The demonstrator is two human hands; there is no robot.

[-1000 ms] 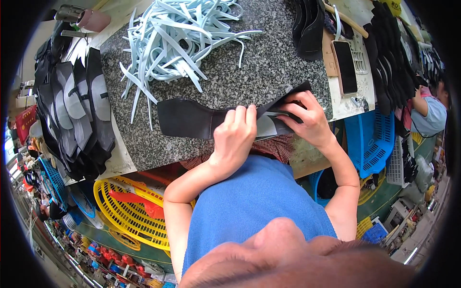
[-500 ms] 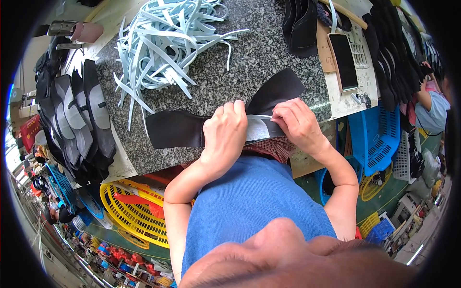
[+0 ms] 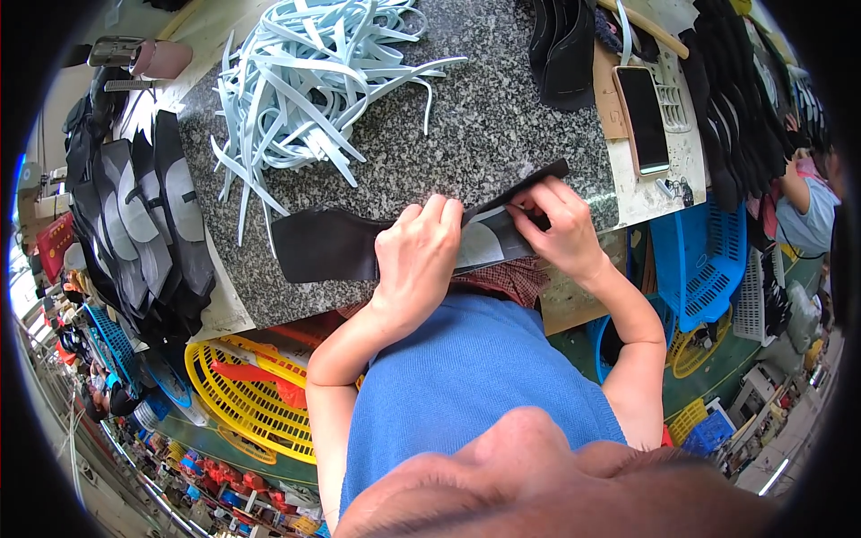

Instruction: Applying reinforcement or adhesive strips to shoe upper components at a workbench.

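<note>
Head view: a long, curved, black fabric-like piece (image 3: pixel 326 247) lay across the near edge of a speckled grey stone desk (image 3: pixel 484 125).
Closest, the left hand (image 3: pixel 417 247) was clamped on its middle, fingers curled together, and the right hand (image 3: pixel 565 229) pinched its raised edge toward the right end, beside a pale grey patch (image 3: pixel 482 247). By its look the piece was light, soft and bendable, unlikely to slip and hardly fragile, so a hold at the middle with a pinch along the edge suited it. Farther off sat a tangled heap of flat, narrow, pale blue strips (image 3: pixel 309 76).
</note>
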